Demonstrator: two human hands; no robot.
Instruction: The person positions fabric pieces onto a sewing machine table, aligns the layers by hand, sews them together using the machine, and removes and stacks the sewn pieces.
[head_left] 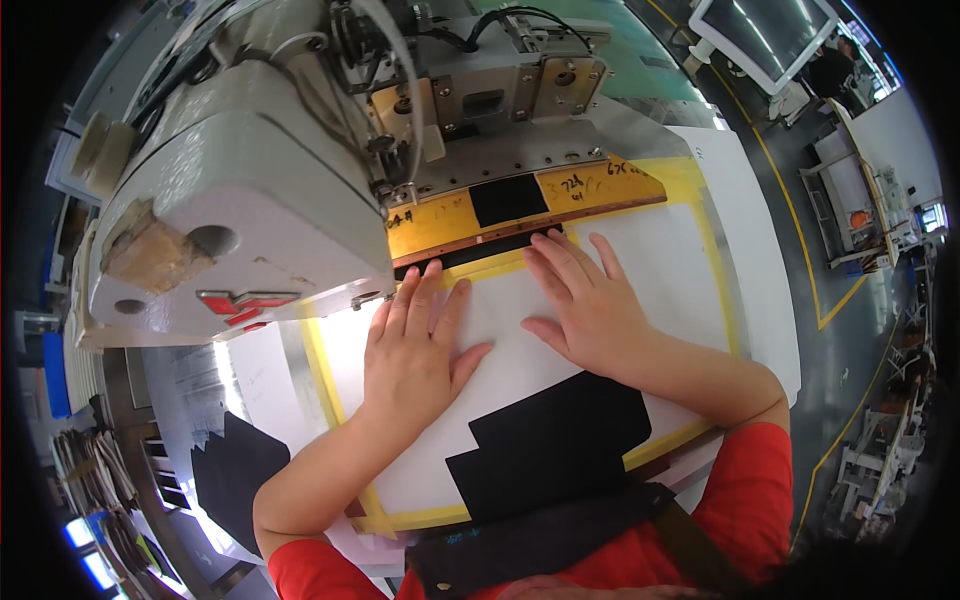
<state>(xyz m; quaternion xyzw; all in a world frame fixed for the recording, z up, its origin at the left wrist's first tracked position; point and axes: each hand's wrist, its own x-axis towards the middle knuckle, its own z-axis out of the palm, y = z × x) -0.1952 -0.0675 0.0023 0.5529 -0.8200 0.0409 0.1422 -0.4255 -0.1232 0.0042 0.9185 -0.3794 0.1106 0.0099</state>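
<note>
Black narrow strip (pixel 490 249) at both hands (pixel 405 372) (pixel 603 318)

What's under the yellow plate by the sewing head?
Along the front edge of the yellow plate, a black strip shows. Anything farther under is covered by the plate.

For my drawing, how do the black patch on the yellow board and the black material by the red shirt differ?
The black patch looks small; the black material looks bigger. The patch is four-sided; the material has a stepped edge. The patch is on the yellow board; the material is on the white surface. Both are black.
</note>
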